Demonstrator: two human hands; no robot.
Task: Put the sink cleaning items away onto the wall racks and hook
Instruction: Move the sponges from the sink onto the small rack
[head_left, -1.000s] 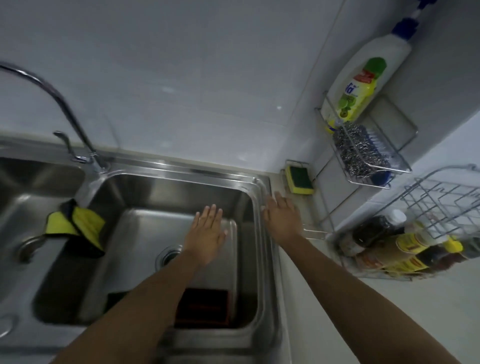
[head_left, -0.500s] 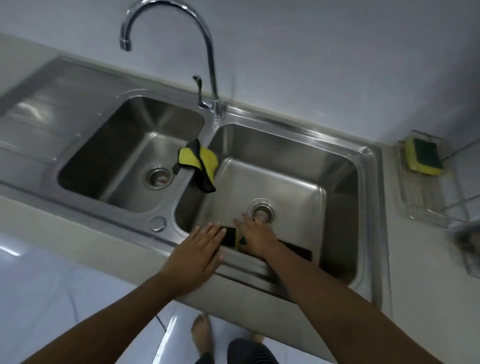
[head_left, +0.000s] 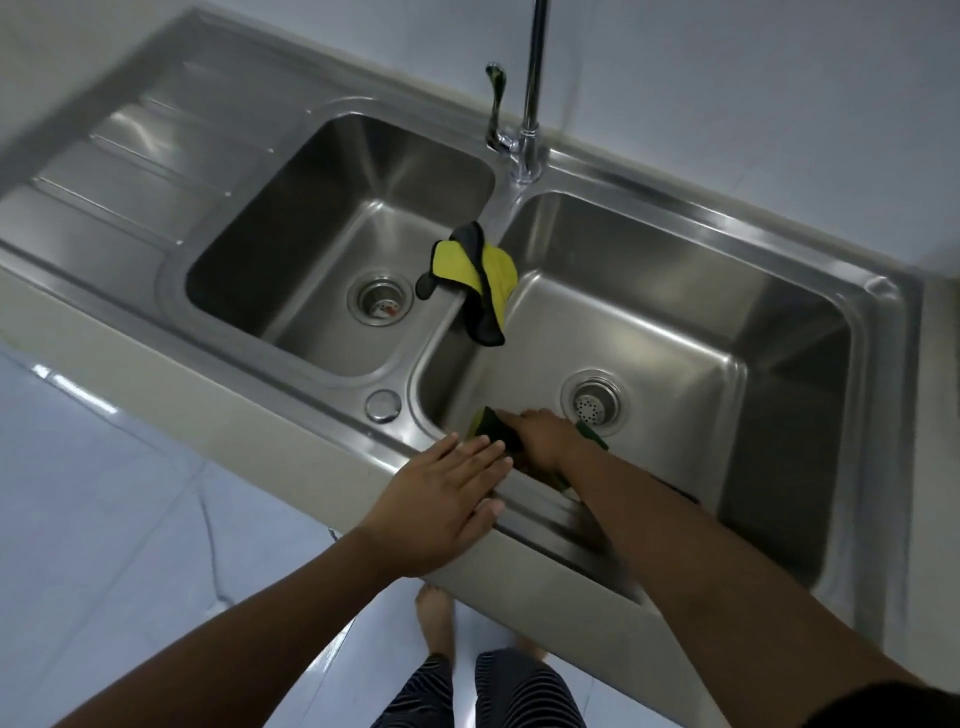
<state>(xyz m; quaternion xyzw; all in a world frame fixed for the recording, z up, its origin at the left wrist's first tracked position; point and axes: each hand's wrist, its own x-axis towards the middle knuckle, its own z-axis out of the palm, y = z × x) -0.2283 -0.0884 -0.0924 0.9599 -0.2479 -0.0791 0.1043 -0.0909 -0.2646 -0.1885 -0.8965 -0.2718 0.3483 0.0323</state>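
A green and yellow scouring sponge (head_left: 496, 426) lies at the near wall of the right basin, and my right hand (head_left: 545, 439) is closed over it, hiding most of it. My left hand (head_left: 447, 499) rests flat and open on the sink's front rim (head_left: 545, 519), just left of the sponge. A yellow and dark grey cloth (head_left: 478, 275) hangs over the divider between the two basins. The wall racks and hook are out of view.
A chrome tap (head_left: 530, 104) rises behind the divider. The left basin (head_left: 291, 234) has a drain (head_left: 382, 301), and the right basin has its own drain (head_left: 595, 402). A ribbed draining board (head_left: 130, 156) lies at far left. My feet stand on the tiled floor below.
The view has swung left and down from the corner racks to the sink. My right hand dropped into the right basin and closed on the sponge; my left hand settled on the front rim.
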